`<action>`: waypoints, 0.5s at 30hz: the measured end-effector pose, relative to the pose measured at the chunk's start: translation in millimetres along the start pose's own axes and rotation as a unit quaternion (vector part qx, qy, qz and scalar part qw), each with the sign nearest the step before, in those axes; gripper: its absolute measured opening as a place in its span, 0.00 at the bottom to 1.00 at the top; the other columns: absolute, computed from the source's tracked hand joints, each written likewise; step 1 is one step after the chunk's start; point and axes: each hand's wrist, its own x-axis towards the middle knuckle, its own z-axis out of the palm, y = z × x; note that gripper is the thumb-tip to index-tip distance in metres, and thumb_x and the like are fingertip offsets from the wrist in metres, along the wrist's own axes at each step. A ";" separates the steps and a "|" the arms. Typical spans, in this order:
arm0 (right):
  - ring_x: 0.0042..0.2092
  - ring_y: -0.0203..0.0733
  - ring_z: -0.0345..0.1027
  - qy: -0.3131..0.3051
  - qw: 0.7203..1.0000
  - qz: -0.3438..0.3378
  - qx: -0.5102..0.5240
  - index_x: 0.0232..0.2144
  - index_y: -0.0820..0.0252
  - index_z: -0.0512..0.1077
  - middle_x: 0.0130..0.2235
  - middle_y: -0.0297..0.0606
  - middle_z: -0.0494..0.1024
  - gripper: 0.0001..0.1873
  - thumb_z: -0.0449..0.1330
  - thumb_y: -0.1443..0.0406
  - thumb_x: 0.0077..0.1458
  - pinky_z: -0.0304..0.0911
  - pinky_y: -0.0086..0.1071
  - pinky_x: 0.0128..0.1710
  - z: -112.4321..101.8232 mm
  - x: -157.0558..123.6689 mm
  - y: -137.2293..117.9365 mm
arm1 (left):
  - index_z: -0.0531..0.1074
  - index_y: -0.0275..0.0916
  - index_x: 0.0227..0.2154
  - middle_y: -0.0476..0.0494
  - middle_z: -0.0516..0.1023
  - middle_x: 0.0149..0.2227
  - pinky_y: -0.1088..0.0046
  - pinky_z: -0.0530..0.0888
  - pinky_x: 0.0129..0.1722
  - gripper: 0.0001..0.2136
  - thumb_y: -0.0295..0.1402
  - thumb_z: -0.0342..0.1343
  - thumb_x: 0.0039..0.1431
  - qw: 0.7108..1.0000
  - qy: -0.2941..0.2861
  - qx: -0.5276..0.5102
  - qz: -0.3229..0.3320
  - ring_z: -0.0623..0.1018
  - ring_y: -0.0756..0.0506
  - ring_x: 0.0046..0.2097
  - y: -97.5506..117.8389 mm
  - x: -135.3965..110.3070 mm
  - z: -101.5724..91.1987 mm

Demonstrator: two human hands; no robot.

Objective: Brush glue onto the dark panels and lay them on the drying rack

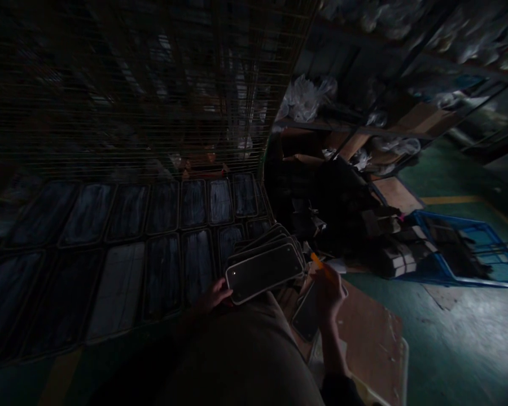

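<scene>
My left hand (215,294) pinches the left corner of a dark rectangular panel (265,273) with rounded corners and a pale rim. Similar panels (279,232) lie fanned out in a stack just behind it. To the right, my right hand (329,296) is closed around an orange stick-like tool (320,264), which points up and to the left; its exact kind is too dim to make out. Under that hand, another dark panel (307,313) with a pale rim lies tilted, partly covered by the hand.
Rows of dark rimmed panels (163,270) and one paler panel (116,287) spread to the left before a wire mesh (152,113). A brown board (372,332) lies at right, with a blue crate (465,279) beyond. Shelves hold plastic bags (307,98).
</scene>
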 end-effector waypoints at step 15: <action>0.40 0.41 0.77 -0.071 0.985 -0.096 -0.123 0.49 0.58 0.74 0.43 0.41 0.81 0.16 0.53 0.60 0.64 0.71 0.30 0.36 13.6 -14.1 -16.6 | 0.70 0.39 0.49 0.43 0.79 0.41 0.74 0.75 0.26 0.29 0.36 0.71 0.41 0.993 -0.002 -0.118 0.009 0.79 0.46 0.34 13.3 -5.7 8.2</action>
